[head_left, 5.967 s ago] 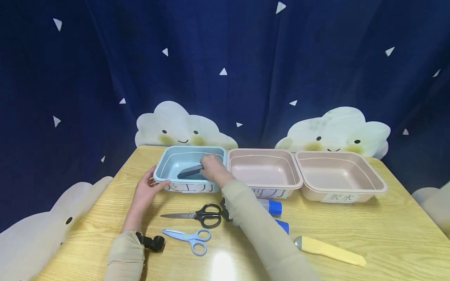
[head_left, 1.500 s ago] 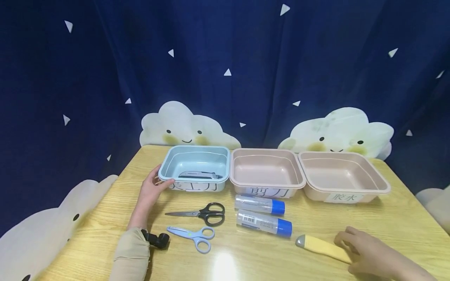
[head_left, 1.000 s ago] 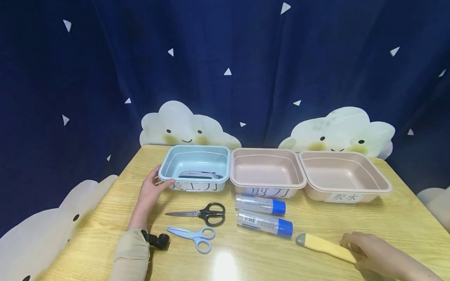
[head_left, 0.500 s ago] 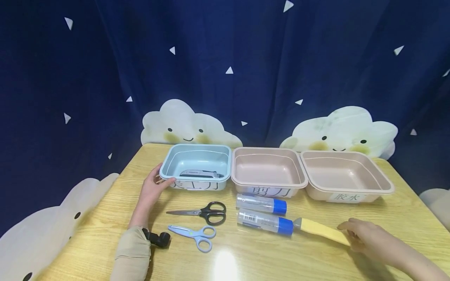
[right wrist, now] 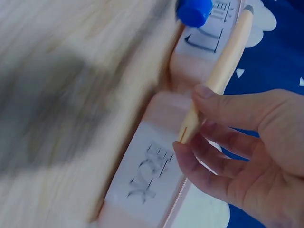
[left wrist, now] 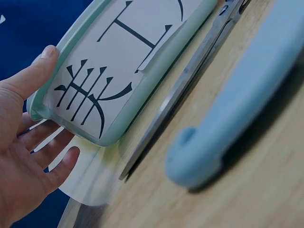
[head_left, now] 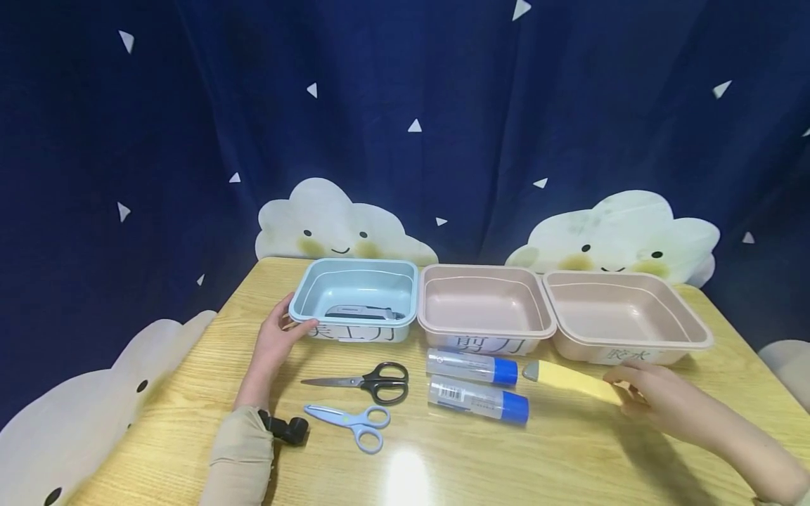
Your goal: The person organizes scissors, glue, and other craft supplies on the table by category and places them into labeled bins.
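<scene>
The right hand (head_left: 661, 402) pinches the rear end of a yellow utility knife (head_left: 572, 381) with a grey tip. Held above the table, the knife points left, in front of the right-hand pink bin (head_left: 623, 344). In the right wrist view, thumb and fingertips close on the end of the knife (right wrist: 229, 57) that has a slot. The left hand (head_left: 275, 341) grips the near left corner of a light blue bin (head_left: 354, 277), thumb on the rim (left wrist: 50, 64) and fingers beneath it. Inside that bin lies a grey and black utility knife (head_left: 361, 311).
Black-handled scissors (head_left: 382, 383) and light blue scissors (head_left: 354, 422) lie before the blue bin. Two clear glue tubes with blue caps (head_left: 505, 371) (head_left: 515, 407) lie in front of the middle pink bin (head_left: 484, 302). The bins stand in a row near the table's back edge.
The right hand has left the grey utility knife in the blue bin, moved right, taken hold of the yellow utility knife and lifted it toward the bins. The left hand has kept its place.
</scene>
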### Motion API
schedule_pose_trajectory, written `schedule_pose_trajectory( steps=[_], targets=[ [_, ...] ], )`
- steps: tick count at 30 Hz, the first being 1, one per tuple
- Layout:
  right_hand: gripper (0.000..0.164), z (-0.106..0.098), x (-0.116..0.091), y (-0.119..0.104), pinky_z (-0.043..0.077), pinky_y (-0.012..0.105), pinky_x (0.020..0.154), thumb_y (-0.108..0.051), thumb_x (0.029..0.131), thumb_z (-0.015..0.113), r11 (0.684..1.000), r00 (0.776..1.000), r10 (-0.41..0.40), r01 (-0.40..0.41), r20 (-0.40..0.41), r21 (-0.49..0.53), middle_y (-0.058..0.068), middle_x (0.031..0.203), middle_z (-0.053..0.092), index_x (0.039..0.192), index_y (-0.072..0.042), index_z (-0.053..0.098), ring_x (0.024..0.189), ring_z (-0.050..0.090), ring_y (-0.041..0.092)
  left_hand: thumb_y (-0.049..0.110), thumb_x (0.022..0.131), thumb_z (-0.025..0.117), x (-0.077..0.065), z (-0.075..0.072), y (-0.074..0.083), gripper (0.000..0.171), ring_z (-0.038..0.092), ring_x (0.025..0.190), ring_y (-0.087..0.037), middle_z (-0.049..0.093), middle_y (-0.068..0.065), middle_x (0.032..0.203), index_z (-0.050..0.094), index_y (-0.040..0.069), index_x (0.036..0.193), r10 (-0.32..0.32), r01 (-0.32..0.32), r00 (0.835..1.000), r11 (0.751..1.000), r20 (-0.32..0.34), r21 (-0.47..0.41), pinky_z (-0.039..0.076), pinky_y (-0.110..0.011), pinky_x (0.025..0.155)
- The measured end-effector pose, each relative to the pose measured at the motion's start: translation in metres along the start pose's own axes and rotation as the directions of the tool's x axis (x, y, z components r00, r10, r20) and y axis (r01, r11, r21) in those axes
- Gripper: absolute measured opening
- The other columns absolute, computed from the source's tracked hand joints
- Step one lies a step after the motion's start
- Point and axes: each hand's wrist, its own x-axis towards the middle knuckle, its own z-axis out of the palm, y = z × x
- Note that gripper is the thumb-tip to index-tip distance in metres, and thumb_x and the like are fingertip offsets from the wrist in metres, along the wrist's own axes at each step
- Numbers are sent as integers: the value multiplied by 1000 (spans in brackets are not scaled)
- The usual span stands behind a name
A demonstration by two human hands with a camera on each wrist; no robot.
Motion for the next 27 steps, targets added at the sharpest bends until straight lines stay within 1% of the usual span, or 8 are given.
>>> schedule_pose_trajectory(
  steps=[4, 8, 12, 16, 19, 22, 25, 27],
  targets=[
    [41, 3, 23, -9, 37, 17, 51, 6, 58, 71, 1000, 999, -30, 30, -26, -5, -16, 75, 50, 91, -18, 62, 66, 41, -3, 32, 76, 73, 0, 1, 0, 86, 37, 127, -32, 35, -12, 142, 25, 18, 145, 1, -1, 1000, 1000, 2, 1, 40, -43, 100],
    [44, 3, 48, -18, 42, 22, 53, 5, 61, 73, 1000, 1000, -19, 19, 16, 15, -15, 74, 50, 94, -20, 58, 66, 45, 1, 31, 76, 73, 0, 1, 0, 85, 37, 127, -31, 35, -12, 142, 25, 17, 145, -3, 3, 1000, 1000, 2, -3, 40, -43, 100],
    [44, 5, 67, -27, 50, 31, 60, 2, 58, 78, 999, 999, 36, -36, 38, -5, -11, 75, 57, 97, -14, 63, 69, 54, 9, 30, 76, 73, -1, 0, 1, 84, 37, 127, -31, 35, -12, 142, 25, 17, 145, -10, 10, 1000, 1000, 0, -6, 40, -43, 100],
    [40, 10, 84, -34, 51, 36, 66, 4, 59, 77, 999, 999, 33, -33, -6, -23, -2, 80, 63, 96, -7, 66, 73, 58, 17, 32, 77, 72, 0, 2, 1, 85, 37, 127, -31, 35, -12, 143, 23, 18, 145, -10, 10, 1000, 1000, 1, 4, 40, -43, 100],
    [31, 14, 98, -38, 48, 31, 61, 5, 61, 74, 1000, 1000, 23, -23, -18, -16, -5, 72, 56, 87, -8, 65, 68, 52, 11, 34, 76, 73, 1, 2, 1, 86, 37, 127, -31, 35, -12, 142, 23, 19, 145, -6, 6, 1000, 1000, 0, 4, 40, -43, 100],
    [27, 19, 111, -41, 42, 24, 56, 7, 64, 71, 999, 999, 38, -39, 6, 19, -9, 65, 46, 79, -12, 60, 63, 44, 7, 34, 76, 73, 2, 2, -1, 87, 37, 127, -31, 34, -12, 143, 23, 19, 145, -2, 2, 1000, 1000, 2, 1, 39, -44, 100],
    [29, 24, 123, -43, 33, 20, 53, 9, 66, 67, 998, 998, 47, -48, 37, 47, -10, 61, 34, 71, -15, 51, 60, 37, 6, 35, 75, 73, 2, 0, -2, 87, 38, 126, -32, 34, -12, 143, 23, 20, 145, -8, 8, 1000, 1000, 5, 3, 39, -45, 100],
    [30, 28, 131, -44, 31, 19, 53, 9, 67, 67, 997, 999, 37, -39, 39, 61, -10, 61, 31, 68, -15, 49, 60, 36, 6, 36, 76, 72, 3, 0, -3, 87, 38, 125, -32, 34, -12, 143, 23, 20, 145, -9, 9, 1000, 1000, 8, 9, 39, -45, 100]
  ],
)
